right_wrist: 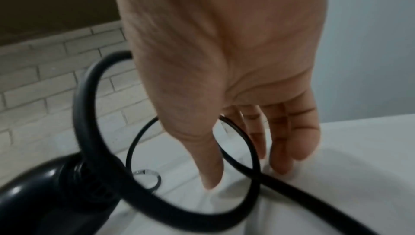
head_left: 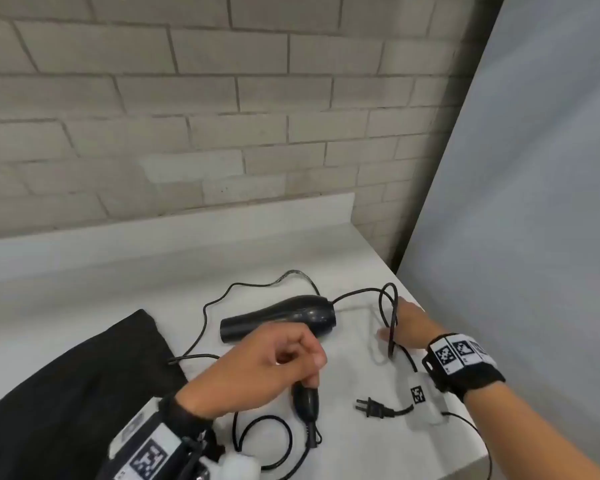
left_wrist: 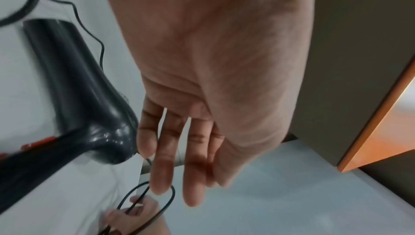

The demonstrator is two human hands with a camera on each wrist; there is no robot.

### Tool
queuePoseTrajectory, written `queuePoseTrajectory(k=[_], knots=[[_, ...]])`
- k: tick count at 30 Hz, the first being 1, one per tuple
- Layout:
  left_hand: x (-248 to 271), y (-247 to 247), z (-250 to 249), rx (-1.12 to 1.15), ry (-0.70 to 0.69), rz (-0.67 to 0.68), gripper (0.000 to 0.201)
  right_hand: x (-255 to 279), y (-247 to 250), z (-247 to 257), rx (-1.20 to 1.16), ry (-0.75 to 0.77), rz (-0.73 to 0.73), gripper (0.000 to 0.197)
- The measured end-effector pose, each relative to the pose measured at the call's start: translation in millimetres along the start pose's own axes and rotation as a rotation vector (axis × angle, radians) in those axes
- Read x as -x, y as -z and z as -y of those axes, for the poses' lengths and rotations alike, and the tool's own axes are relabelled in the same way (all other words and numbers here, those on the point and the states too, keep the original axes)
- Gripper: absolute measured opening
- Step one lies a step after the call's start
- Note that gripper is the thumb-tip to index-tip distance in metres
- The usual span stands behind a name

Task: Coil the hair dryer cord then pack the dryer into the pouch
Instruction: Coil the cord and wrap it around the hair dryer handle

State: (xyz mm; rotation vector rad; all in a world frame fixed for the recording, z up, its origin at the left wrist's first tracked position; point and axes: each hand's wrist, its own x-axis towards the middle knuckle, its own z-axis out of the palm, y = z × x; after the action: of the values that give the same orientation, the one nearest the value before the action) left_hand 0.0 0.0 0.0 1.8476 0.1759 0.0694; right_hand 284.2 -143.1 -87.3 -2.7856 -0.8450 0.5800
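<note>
While the black hair dryer [head_left: 281,315] is lying on its side on the white tabletop [head_left: 84,289], the left hand [head_left: 257,368] is hovering over its handle [head_left: 305,398]; the head view shows curled fingers, the left wrist view nearly straight ones, so I cannot tell whether it is gripping anything. The right hand [head_left: 407,329] is resting to the right of the dryer with its fingers fairly straight and spread, and a loop of the black cord [head_left: 388,317] is hanging around it, between thumb and fingers. More cord is trailing toward the front edge of the tabletop, where the two-pronged plug [head_left: 371,407] is lying beside a white tag [head_left: 418,396] printed with a square black-and-white code. Similar coded squares are showing on the wrist bands [head_left: 459,355]; no brand name or readable writing is appearing on the dryer. The black pouch [head_left: 66,393] is lying flat at the left, touching nothing but its thin drawstring [head_left: 201,323], which is snaking behind the dryer. Red marks are showing on the handle in the left wrist view.
</note>
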Motion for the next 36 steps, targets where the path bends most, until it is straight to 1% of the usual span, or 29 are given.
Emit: queuePoseTrajectory(k=[1,3,4,5,7,10,13,15,16,19,21,22,23,26,27,30,31,33,34,35,36], knots=[[-5,-5,2,0.012,0.014,0.017,0.011,0,-3,2,0.002,0.018,-0.007,0.054],[-12,-10,1,-0.006,0.033,0.006,0.008,5,-3,6,0.006,0.046,-0.036,0.027],[-15,-15,0,-0.030,0.029,-0.024,0.007,9,-2,9,-0.006,0.044,-0.051,0.016],[-18,-17,2,-0.016,0.022,-0.052,0.006,12,-2,10,-0.046,0.060,-0.079,0.011],[-22,-18,3,0.017,0.017,-0.155,0.009,23,4,16,-0.153,0.095,-0.164,0.011],[-28,-20,-3,0.105,0.033,-0.321,0.021,50,21,34,-0.254,0.207,-0.272,0.013],[-31,-22,-15,0.174,0.010,-0.428,0.039,85,37,59,-0.369,0.325,-0.342,0.018],[-33,-21,-20,0.151,-0.008,-0.484,0.056,103,43,76,-0.433,0.385,-0.364,0.021],[-35,-19,-22,0.111,-0.003,-0.527,0.058,108,44,83,-0.433,0.410,-0.377,0.021],[-40,-10,-25,-0.022,0.027,-0.679,0.054,117,45,101,-0.414,0.449,-0.415,0.022],[-42,-2,-25,-0.089,0.010,-0.737,0.056,119,45,109,-0.440,0.465,-0.408,0.020],[-42,3,-24,-0.140,-0.009,-0.745,0.054,118,45,111,-0.450,0.480,-0.397,0.019],[-43,9,-22,-0.210,-0.032,-0.732,0.048,118,45,112,-0.459,0.499,-0.381,0.017],[-43,27,-16,-0.462,-0.089,-0.658,0.014,118,45,114,-0.499,0.538,-0.323,0.007],[-41,32,-14,-0.527,-0.095,-0.656,0.008,119,44,114,-0.505,0.538,-0.312,0.005],[-35,48,-8,-0.658,-0.022,-0.705,0.012,118,44,110,-0.546,0.521,-0.310,0.006],[-32,55,-6,-0.672,0.006,-0.739,0.014,118,45,107,-0.570,0.518,-0.312,0.007],[-25,70,3,-0.624,0.041,-0.821,0.024,118,47,99,-0.620,0.521,-0.314,0.010],[-22,77,7,-0.546,0.056,-0.861,0.030,119,47,94,-0.640,0.533,-0.304,0.011],[-17,82,11,-0.415,0.072,-0.902,0.034,120,47,88,-0.656,0.550,-0.285,0.012],[-12,84,13,-0.236,0.092,-0.935,0.035,121,46,82,-0.666,0.570,-0.262,0.013]])
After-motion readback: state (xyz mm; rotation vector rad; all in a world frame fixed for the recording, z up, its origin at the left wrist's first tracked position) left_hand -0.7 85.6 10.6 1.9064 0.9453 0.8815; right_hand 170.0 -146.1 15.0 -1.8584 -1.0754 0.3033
